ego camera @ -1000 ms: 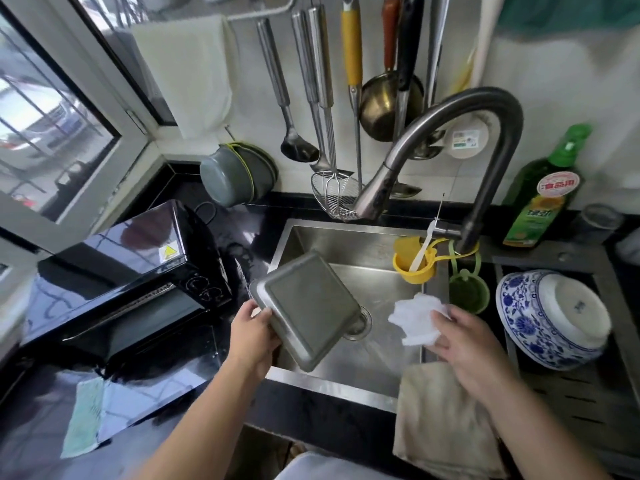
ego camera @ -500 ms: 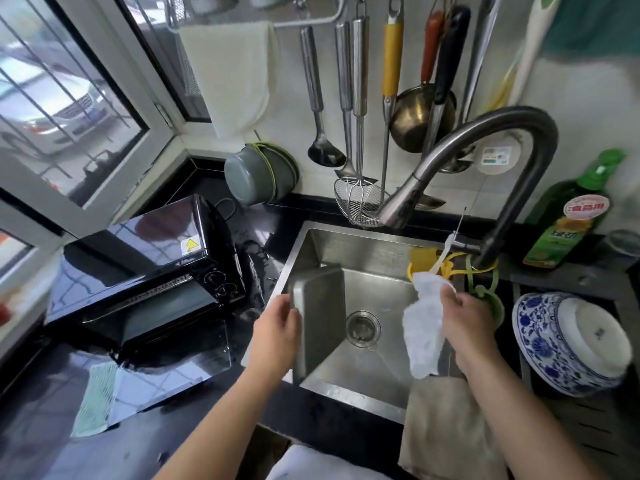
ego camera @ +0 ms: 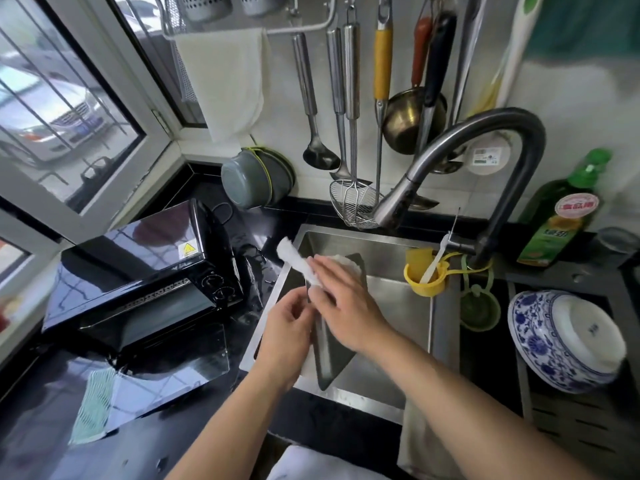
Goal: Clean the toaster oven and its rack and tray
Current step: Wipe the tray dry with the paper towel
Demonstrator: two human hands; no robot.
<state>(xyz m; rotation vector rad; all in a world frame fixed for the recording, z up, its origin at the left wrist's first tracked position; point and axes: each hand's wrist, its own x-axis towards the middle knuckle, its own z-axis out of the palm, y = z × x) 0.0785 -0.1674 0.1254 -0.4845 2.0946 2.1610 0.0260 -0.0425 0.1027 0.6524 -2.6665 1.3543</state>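
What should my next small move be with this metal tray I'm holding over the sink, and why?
Probably drag the white crumpled cloth down along the rectangular metal tray. The left hand holds the tray on edge over the steel sink, and the right hand presses the cloth against its upper end, so the lower part looks not yet wiped.

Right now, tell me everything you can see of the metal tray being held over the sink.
The tray is a shallow, dull grey metal pan with rounded corners and a raised rim. It stands tilted, nearly on edge, over the steel sink, one corner pointing down. The left hand grips its left edge. The right hand presses a white cloth against its upper part, hiding much of it. Whether it touches the sink floor cannot be told.
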